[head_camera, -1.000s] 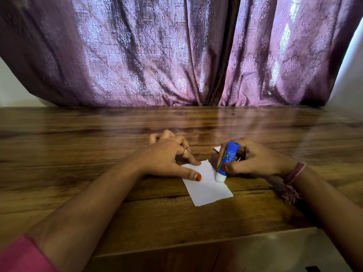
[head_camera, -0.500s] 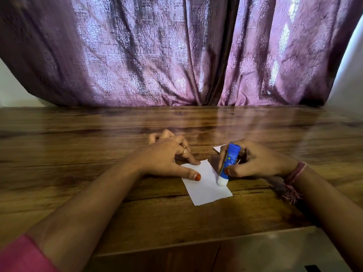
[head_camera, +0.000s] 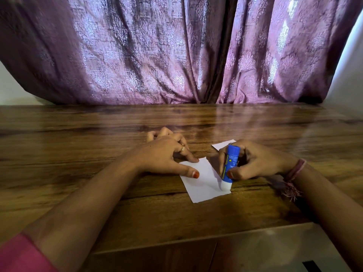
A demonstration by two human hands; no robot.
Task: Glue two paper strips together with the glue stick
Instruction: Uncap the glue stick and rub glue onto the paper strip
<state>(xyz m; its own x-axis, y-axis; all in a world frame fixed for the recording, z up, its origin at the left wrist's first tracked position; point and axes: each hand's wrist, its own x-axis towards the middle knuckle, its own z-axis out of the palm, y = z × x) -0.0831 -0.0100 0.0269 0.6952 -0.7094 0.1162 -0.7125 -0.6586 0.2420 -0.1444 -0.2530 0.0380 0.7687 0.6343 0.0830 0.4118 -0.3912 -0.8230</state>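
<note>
Glue stick (head_camera: 230,163) gripped upright in right hand (head_camera: 253,160), tip on paper strip (head_camera: 204,181), left hand (head_camera: 167,154) fingers (head_camera: 191,172) spread, pinning it to worktop (head_camera: 98,154), second strip (head_camera: 223,145) behind.

The left hand (head_camera: 167,154) wore a gold ring (head_camera: 182,148) and a pink sleeve (head_camera: 17,256); orange nails showed. The right hand (head_camera: 253,161) wore a pink thread band (head_camera: 294,171).
</note>
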